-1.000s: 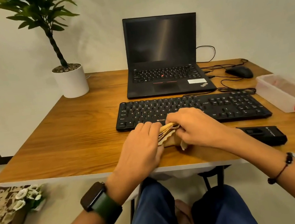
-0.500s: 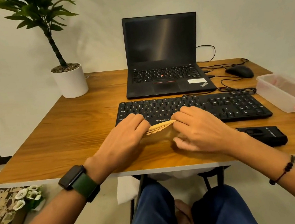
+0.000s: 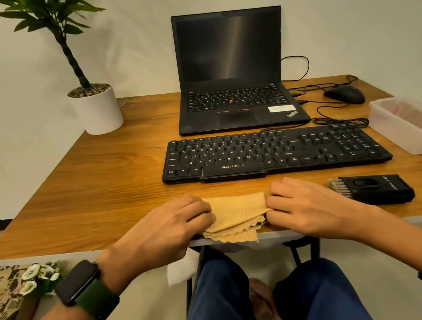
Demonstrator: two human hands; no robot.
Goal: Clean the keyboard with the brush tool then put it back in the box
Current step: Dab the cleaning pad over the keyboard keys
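At the near edge of the worktop (image 3: 100, 191), a folded tan cloth (image 3: 235, 214), pinched by the left hand (image 3: 166, 234) on one side and by the right hand (image 3: 306, 206) on the other. Overhanging the edge a little, so easy to slip to the floor if let go. Brush tool (image 3: 371, 188) lying untouched just right of the right hand, before the keyboard (image 3: 271, 151). Box (image 3: 411, 123) open at the right edge. Risk of knocking the brush tool off when reaching.
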